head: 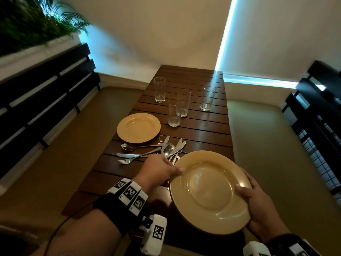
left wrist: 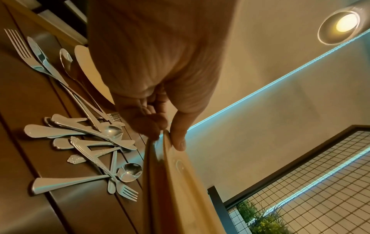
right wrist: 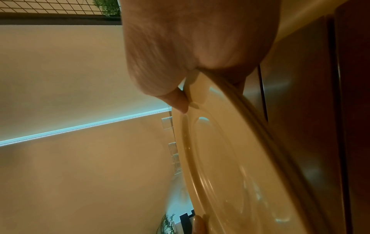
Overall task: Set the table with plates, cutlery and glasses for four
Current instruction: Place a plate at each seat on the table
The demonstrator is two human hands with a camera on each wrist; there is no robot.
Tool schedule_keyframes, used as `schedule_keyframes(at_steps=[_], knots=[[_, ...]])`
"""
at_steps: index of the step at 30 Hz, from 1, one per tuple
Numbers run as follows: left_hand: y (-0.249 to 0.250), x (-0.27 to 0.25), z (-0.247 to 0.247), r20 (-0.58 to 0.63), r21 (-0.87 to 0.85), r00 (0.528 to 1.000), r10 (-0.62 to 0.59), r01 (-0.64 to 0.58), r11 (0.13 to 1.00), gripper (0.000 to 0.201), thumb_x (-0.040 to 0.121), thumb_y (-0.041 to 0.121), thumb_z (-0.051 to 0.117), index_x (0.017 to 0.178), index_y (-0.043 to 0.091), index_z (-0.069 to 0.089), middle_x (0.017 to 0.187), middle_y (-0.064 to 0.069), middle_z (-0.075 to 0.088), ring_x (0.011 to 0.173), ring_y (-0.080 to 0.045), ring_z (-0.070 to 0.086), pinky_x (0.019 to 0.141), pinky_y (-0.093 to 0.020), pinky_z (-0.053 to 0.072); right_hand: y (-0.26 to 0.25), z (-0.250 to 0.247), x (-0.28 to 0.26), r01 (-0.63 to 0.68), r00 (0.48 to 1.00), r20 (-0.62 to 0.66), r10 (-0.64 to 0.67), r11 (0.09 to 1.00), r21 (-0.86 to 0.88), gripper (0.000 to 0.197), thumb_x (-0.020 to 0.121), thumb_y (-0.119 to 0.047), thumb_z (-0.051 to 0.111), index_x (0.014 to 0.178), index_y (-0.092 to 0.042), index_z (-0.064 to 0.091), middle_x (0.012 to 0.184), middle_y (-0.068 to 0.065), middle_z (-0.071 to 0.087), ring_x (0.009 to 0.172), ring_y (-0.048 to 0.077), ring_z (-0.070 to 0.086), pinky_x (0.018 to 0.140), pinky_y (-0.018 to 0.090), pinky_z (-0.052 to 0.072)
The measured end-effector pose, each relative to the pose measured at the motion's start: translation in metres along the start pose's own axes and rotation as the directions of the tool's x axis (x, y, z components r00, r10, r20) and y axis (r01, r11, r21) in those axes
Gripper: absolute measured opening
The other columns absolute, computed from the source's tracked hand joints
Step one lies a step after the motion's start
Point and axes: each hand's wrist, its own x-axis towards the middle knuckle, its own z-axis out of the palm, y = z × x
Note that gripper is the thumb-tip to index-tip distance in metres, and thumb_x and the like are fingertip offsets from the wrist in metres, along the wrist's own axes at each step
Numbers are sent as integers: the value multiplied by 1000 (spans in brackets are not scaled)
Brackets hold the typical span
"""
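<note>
Both my hands hold a yellow plate (head: 208,193) tilted above the near end of the dark slatted table (head: 203,130). My left hand (head: 162,170) pinches its left rim, thumb on top. My right hand (head: 252,198) grips the right rim. The left wrist view shows the thumb (left wrist: 178,136) over the plate's edge (left wrist: 180,182); the right wrist view shows the thumb (right wrist: 178,101) on the rim of the plate (right wrist: 230,166). A second yellow plate (head: 138,127) lies at the table's left side. A loose pile of cutlery (head: 158,150) lies between the plates. Several tall empty glasses (head: 174,113) stand further back.
Dark slatted benches flank the narrow table, one on the left (head: 46,93) and one on the right (head: 317,111). A plant (head: 33,21) sits on a ledge at the upper left. The table's far end (head: 190,72) meets a cream wall.
</note>
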Motion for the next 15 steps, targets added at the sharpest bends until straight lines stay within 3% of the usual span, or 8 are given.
schedule_keyframes(at_steps=[5, 8, 10, 13, 15], knots=[[-2, -10, 2, 75, -27, 997, 12, -10, 1000, 26, 83, 23, 84, 96, 5, 70, 93, -13, 76, 83, -28, 75, 66, -40, 64, 5, -6, -1, 28, 999, -25, -28, 1000, -15, 52, 95, -5, 55, 131, -43, 59, 124, 11, 63, 109, 43, 64, 87, 67, 54], [-10, -14, -1, 155, -107, 988, -13, 29, 994, 19, 95, 26, 69, 104, 10, 69, 101, -11, 75, 93, -28, 73, 83, -46, 62, 8, -8, -2, 44, 998, -40, -42, 999, 30, 37, 96, -24, 61, 130, -39, 61, 124, 11, 67, 109, 39, 67, 91, 65, 54], [-19, -16, -2, 144, -121, 990, -2, 20, 992, 17, 98, 29, 66, 106, 14, 68, 103, -9, 74, 96, -25, 72, 90, -48, 60, 11, -8, -1, 44, 996, -73, -42, 999, 16, 35, 96, -35, 60, 131, -35, 61, 124, 9, 68, 111, 35, 67, 95, 61, 53], [-36, -24, -6, 15, -212, 1000, 2, 2, 977, 11, 100, 24, 63, 106, 15, 68, 102, -8, 75, 94, -25, 73, 83, -48, 62, 15, -10, 4, 45, 992, -117, -52, 997, -62, 29, 99, -39, 54, 126, -38, 65, 126, 7, 67, 112, 32, 64, 96, 57, 52], [-51, -31, -18, -45, -353, 996, -71, 50, 934, 12, 101, 19, 61, 109, 14, 68, 104, -12, 75, 94, -29, 73, 70, -45, 64, 17, -12, 8, 20, 991, -128, -34, 993, -112, 29, 101, -37, 51, 128, -39, 64, 123, 7, 65, 111, 33, 62, 94, 59, 51]])
